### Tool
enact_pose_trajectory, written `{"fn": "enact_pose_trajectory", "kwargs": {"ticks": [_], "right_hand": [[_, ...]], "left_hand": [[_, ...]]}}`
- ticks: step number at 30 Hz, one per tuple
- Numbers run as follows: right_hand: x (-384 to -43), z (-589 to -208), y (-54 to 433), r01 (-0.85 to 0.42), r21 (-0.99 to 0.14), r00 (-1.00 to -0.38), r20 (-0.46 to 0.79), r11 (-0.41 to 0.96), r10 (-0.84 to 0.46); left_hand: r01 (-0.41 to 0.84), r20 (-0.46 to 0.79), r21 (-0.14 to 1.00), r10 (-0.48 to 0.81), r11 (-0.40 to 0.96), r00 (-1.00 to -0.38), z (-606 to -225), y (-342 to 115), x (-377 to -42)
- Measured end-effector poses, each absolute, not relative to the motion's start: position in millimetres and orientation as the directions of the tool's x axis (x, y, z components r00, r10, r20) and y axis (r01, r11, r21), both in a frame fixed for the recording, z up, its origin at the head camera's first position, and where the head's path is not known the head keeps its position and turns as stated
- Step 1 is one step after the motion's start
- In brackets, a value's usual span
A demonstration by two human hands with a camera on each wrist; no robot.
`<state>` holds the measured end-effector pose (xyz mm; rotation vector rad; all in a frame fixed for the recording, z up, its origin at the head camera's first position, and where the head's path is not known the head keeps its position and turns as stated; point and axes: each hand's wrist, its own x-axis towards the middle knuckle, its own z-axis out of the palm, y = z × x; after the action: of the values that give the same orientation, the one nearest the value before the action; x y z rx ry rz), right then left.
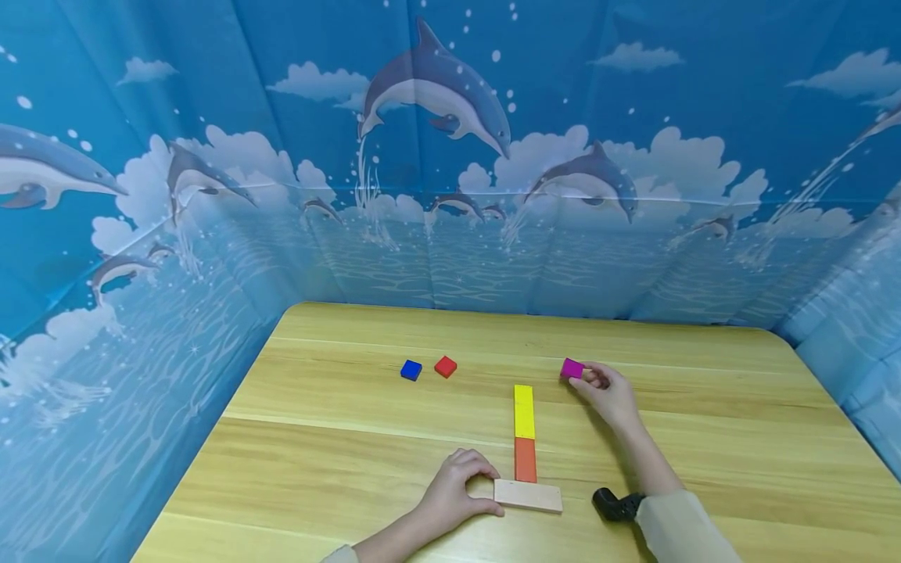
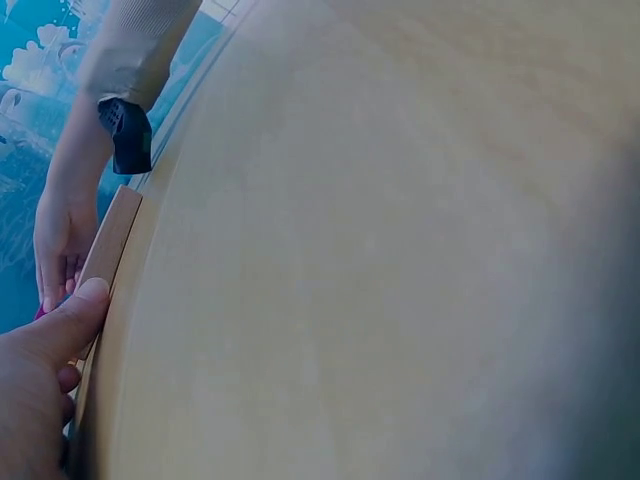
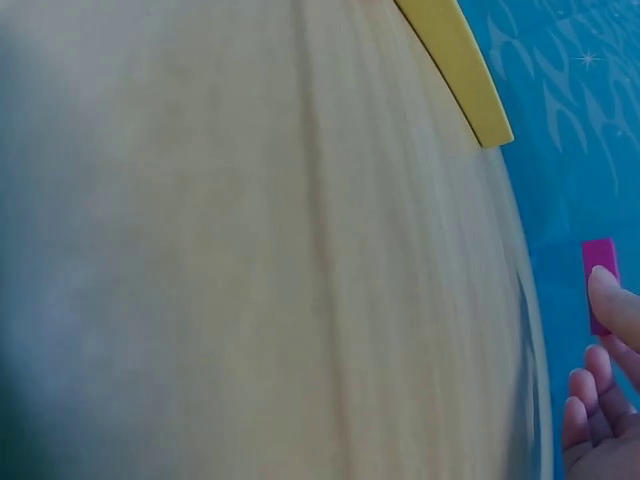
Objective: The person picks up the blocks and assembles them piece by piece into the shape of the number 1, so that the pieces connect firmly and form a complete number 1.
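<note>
A dolphin-print curtain (image 1: 450,266) is hung behind the wood-grain bench (image 1: 296,461). L hand (image 1: 454,489) & R hand (image 1: 612,395) are held well apart, both occupied. Pale block (image 1: 528,496), laid crosswise at near side, is gripped at its L end btwn L thumb & fingers. Yellow strip (image 1: 524,410) is lined up end to end w/ orange block (image 1: 525,459), whose near end is set right by pale block. Magenta block (image 1: 572,368), R of strip's far end, is pinched by R thumb & fingers. Red square (image 1: 446,367) & blue square (image 1: 411,370) are placed near each other, far side, L of strip.
</note>
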<state>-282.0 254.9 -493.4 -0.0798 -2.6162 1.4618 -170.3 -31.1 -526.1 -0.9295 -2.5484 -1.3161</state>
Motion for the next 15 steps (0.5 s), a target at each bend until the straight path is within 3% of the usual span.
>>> {"fn": "enact_pose_trajectory", "kwargs": {"ticks": [15], "right_hand": [[-304,-497,240,-0.207,-0.799,-0.968,0.251,0.565,0.000]], "left_hand": [[0.580,0.383,0.692,0.464,0.429,-0.799,-526,-31,-171]]}}
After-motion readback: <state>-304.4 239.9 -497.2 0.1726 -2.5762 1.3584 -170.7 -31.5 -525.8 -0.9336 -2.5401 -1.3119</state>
